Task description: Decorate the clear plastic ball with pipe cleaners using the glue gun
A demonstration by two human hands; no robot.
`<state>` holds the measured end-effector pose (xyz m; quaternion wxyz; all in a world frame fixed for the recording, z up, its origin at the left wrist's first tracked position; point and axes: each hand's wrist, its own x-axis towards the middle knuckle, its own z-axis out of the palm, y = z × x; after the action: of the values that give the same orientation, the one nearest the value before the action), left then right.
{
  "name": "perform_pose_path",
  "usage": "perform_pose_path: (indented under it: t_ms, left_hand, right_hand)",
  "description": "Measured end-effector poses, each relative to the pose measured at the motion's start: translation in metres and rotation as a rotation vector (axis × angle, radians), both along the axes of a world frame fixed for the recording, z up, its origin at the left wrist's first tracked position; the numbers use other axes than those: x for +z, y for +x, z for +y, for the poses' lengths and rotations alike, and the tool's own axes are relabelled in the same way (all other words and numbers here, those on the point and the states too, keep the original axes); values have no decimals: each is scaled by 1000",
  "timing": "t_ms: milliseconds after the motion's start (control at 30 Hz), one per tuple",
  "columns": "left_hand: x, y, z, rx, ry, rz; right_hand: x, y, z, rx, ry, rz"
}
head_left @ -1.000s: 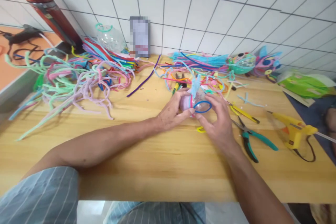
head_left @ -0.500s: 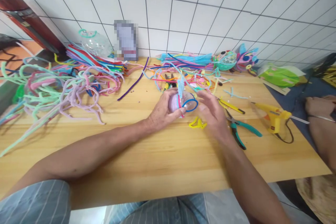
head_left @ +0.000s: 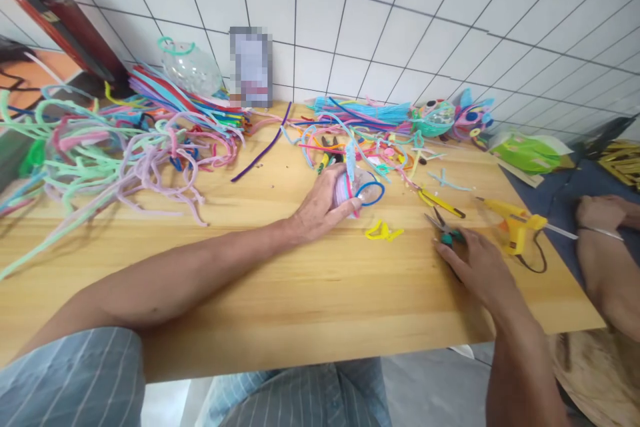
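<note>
My left hand [head_left: 325,205] is wrapped round a small clear plastic craft body [head_left: 344,191] with lilac and pink pipe cleaner wound about it. A light blue fuzzy piece [head_left: 351,161] stands up from its top, and a dark blue pipe cleaner ring [head_left: 370,193] sits at its open right end. To the right, my right hand [head_left: 480,260] closes over the teal handles of a pair of pliers [head_left: 445,232], whose jaws point up and left on the table. Between both hands lies a bent yellow pipe cleaner [head_left: 384,231].
Tangled pipe cleaners [head_left: 125,160] spread over the left side, with bundles [head_left: 365,111] along the tiled wall. A yellow utility knife [head_left: 443,203] and yellow glue gun [head_left: 517,221] lie at right. Another person's forearm [head_left: 607,260] rests at the right edge.
My right hand has left the craft body and moved right and down onto the pliers, closing on their handles. My left hand keeps its hold. The view has shifted slightly.
</note>
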<state>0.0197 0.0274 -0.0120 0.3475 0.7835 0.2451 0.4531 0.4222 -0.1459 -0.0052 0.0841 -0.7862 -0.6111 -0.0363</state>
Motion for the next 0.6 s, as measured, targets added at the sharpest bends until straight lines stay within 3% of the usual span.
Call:
perform_pose_path:
  t_ms: [167,300,433,600]
  left_hand:
    - [-5,1,4,-15,-9,23]
    - [-9,5,8,-13,-15,2]
    - [-9,9,9,-18,-29,-15]
    - [-8,8,9,-15,-22,-11]
  right_hand:
    - [-12,-33,-17,-42,108,-183]
    - [-7,-45,-20,-64,220,-96]
    - [14,-62,-22,-67,252,233]
    - [53,-116,1,280,175,575]
